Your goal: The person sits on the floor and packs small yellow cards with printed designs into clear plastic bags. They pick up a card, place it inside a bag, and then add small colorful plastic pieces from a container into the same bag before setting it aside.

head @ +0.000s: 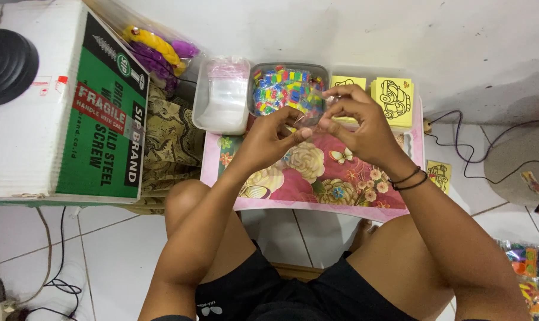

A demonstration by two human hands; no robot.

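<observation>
Left of the small floral-topped pink table (pixel 317 199) stands a green-and-white cardboard box (pixel 73 107). On the table's far edge sit a clear tub of plastic bags (pixel 222 95), then a grey tub of bright coloured pieces (pixel 281 86), then yellow cards with car outlines (pixel 393 98). Above the table's middle, the left hand (pixel 268 139) and right hand (pixel 360 125) meet, fingertips pinching a small clear plastic bag (pixel 312 116) between them.

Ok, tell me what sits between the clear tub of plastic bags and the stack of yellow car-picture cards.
In the head view, a grey tub of colourful small pieces sits between the clear tub of plastic bags and the yellow car-picture cards.
</observation>
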